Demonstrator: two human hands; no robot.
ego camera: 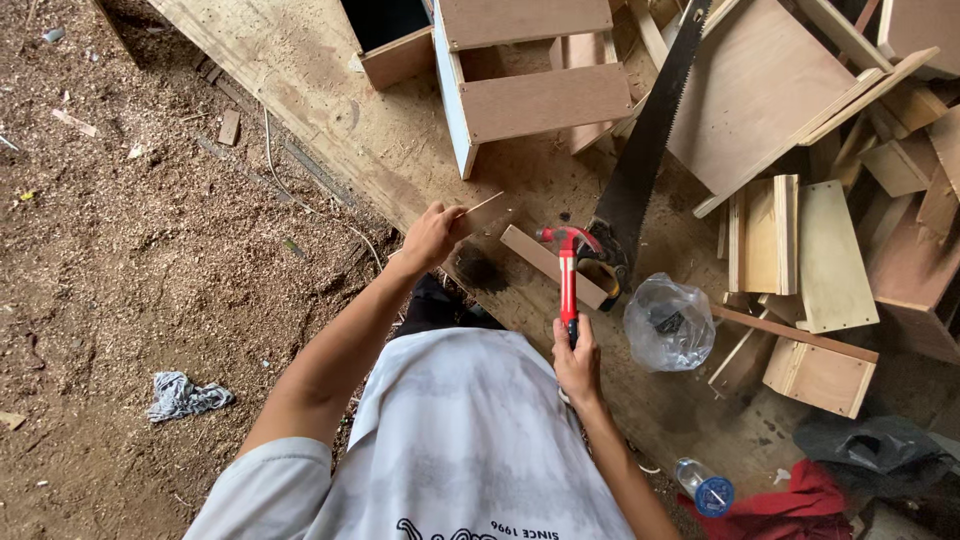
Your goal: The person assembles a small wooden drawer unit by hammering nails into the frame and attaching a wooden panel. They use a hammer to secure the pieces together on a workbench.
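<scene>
Sawdust all over the dirt floor [150, 250], with a crumpled grey rag [185, 395] lying on it. A handsaw [645, 150] lies across the plank, clear plastic bag [668, 325] just beside its handle, and offcuts [800, 250] piled up nearby.

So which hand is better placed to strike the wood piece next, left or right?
Probably the right hand: it grips the red-handled hammer, whose head hangs just beside the thin wood piece. The left hand is busy pinching that piece steady on the plank.
</scene>
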